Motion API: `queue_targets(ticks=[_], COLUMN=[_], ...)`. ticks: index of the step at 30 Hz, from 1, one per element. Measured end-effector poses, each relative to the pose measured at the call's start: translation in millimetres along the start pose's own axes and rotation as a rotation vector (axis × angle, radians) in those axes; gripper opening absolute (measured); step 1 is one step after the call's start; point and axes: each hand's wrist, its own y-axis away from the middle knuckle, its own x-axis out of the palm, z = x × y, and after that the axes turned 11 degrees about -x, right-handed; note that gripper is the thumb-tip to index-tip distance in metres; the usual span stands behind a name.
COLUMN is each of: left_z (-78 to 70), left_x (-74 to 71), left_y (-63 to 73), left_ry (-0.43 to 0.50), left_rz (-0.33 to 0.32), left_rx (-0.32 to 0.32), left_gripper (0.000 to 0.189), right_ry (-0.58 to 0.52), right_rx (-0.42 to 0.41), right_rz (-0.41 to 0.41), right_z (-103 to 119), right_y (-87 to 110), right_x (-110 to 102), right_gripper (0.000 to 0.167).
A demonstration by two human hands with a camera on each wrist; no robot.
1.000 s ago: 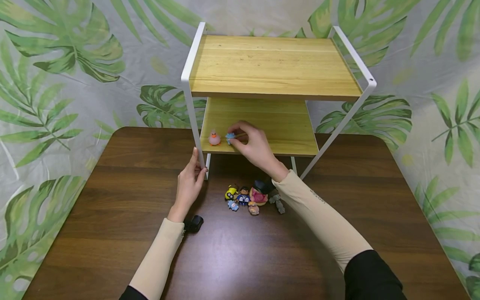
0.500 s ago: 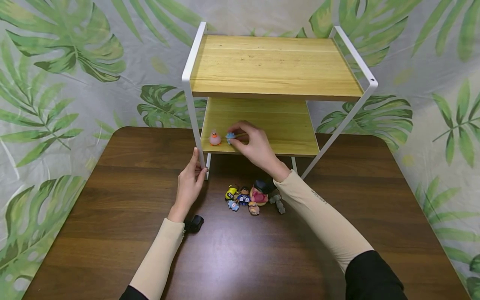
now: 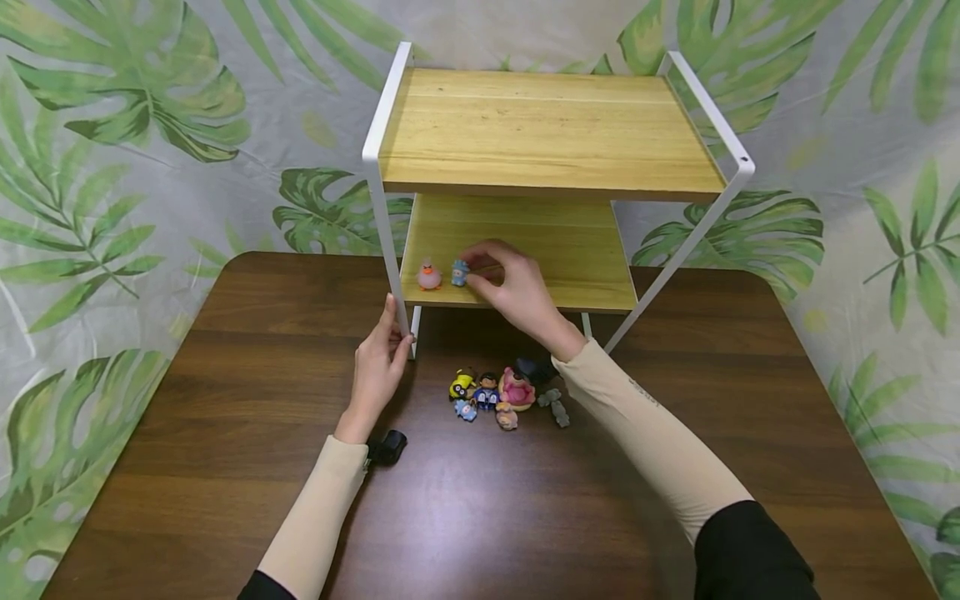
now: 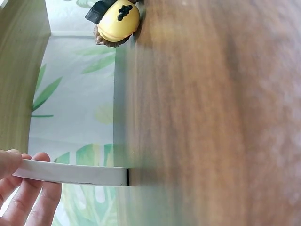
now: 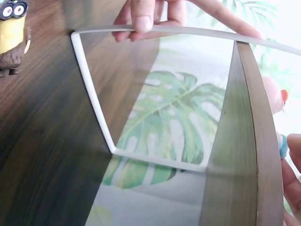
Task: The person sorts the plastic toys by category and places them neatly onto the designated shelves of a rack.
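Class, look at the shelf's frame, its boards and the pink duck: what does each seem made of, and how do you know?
Frame: probably metal, painted white; slim, smooth bars with rounded bends.
Boards: wood or wood-look laminate; yellowish grain lines.
Pink duck: perhaps plastic or rubber; smooth, moulded-looking body.

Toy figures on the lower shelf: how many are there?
2: pink duck near the left end, blue figure beside it, by the right hand, which could hide more.

table (image 3: 442, 517): soft whitish glare up front, way darker under the lower shelf (image 3: 577, 275)
left wrist cam: table's kinda mushy, out of focus
right wrist cam: backdrop (image 5: 287, 23) blown out top right
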Motion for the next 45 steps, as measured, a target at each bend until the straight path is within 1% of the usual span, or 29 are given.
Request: queue_targets(ticks=[7, 13, 18, 20, 26, 29, 32, 39, 45], left_z=[-0.1, 0.4, 0.7, 0.6, 0.2, -0.3, -0.2, 1.1, 0.8], left_x=[-0.2, -0.2, 0.0, 0.1, 0.2, -0.2, -0.5, -0.6, -0.6], left_y=[-0.3, -0.4, -0.4, -0.5, -0.5, -0.6, -0.2, 0.0, 0.4], left_ry=[0.004, -0.001, 0.001, 0.001, -0.008, -0.010, -0.009, 0.000, 0.002], left_rz=[0.010, 0.001, 0.003, 0.004, 0.003, 0.003, 0.003, 0.008, 0.009], left_rx=[-0.013, -0.009, -0.005, -0.003, -0.004, -0.006, -0.004, -0.003, -0.006], left_gripper=[0.104, 0.103, 0.104, 0.104, 0.103, 0.104, 0.104, 0.103, 0.103], right_ry=[0.027, -0.025, -0.068, -0.075, -0.072, -0.075, -0.082, -0.099, -0.107], right_rx=[-0.030, -0.028, -0.017, -0.018, -0.018, -0.019, -0.026, -0.020, -0.039], right_rz=[-0.010, -0.014, -0.016, -0.013, 0.011, 0.023, 0.027, 0.022, -0.004], right_z=[-0.3, 0.1, 4.1, 9.6, 38.4, 41.9, 38.2, 2.5, -0.2], right_y=[-5.0, -4.1, -1.9, -1.6, -1.8, -1.9, -1.7, 0.6, 2.8], right_x=[3.9, 4.2, 3.2, 2.2, -5.7, -7.0, -5.9, 0.8, -4.3], right_gripper=[0.017, 0.010, 0.012, 0.013, 0.016, 0.017, 0.019, 0.022, 0.024])
